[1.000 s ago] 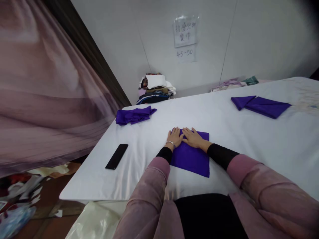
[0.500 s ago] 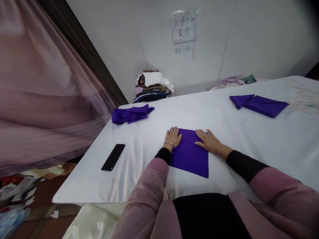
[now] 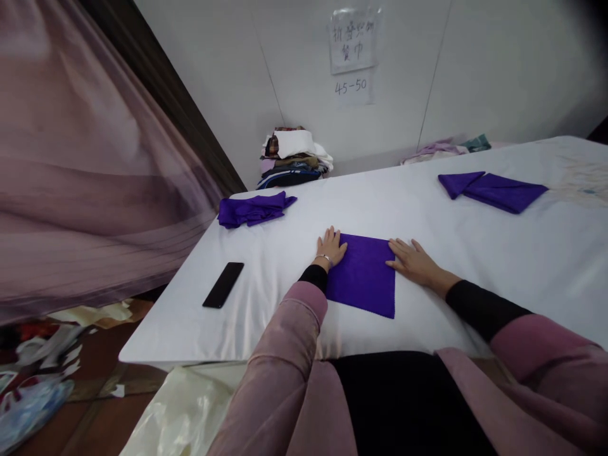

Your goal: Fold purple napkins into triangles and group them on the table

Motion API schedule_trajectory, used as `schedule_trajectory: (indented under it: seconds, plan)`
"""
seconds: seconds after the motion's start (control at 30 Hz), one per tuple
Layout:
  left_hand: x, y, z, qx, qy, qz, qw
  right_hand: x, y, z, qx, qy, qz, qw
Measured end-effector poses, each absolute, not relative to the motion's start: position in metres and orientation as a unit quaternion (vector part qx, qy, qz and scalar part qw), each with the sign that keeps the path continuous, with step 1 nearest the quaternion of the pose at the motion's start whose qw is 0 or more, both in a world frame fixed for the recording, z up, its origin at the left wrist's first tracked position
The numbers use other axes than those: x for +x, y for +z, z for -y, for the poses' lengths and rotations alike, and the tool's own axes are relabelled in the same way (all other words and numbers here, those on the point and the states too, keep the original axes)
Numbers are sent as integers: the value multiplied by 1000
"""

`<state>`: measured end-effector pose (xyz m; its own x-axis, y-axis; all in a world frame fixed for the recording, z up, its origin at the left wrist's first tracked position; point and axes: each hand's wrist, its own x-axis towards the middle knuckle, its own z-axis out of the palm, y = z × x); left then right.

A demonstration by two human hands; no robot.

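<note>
Resting the left hand [image 3: 331, 247] flat over the far left corner of the purple cloth [image 3: 363, 275], with fingers a little apart and palm down, clamping nothing. Laying the right hand [image 3: 412, 261] at the far right corner, touching the edge with fingertips, likewise without closing on anything. Having the purple cloth lying flat and nearly square between both hands, near the front of the white surface [image 3: 275, 272]. Judging by the spread fingers and even lie, probably smoothing and squaring at this step, rather than lifting or creasing. Seeming to call next for pinching up an edge with one hand and pinning lightly with the other, so as not to drag the thin fabric askew. Turning to the writing, showing handwritten Chinese characters on the sign [image 3: 352, 41] on the wall, apparently starting with 折叠 and blurring toward the end of that line, with 餐巾 underneath. Reading plainly "45-50" on the slip [image 3: 352, 87] just below. Showing no readable brand on the black phone [image 3: 223, 285], nor any label on the crumpled cloth [image 3: 256, 209], the folded cloth [image 3: 501, 191] or the clothes stack [image 3: 294, 158].
</note>
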<state>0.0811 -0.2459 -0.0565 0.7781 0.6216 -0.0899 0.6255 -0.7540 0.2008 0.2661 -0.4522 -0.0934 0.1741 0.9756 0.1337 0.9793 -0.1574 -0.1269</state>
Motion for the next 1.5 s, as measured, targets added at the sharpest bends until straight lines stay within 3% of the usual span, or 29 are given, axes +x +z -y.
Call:
schedule_trajectory:
  seconds: [0.33, 0.8, 0.9, 1.17, 1.5]
  plan:
    - [12, -61, 325, 975, 3, -214, 64, 269, -92, 453, -762, 14, 639, 103]
    - [-116, -56, 327, 899, -7, -435, 44, 274, -103, 456, -762, -12, 638, 110]
    - [-116, -52, 326, 887, 14, -459, 55, 275, -104, 457, -762, -17, 639, 108]
    - [-80, -57, 336, 936, 65, -339, 70, 267, -83, 443, -746, -5, 653, 126]
    - [-62, -68, 334, 932, 46, -347, 88, 126, -59, 361, -525, 89, 837, 127]
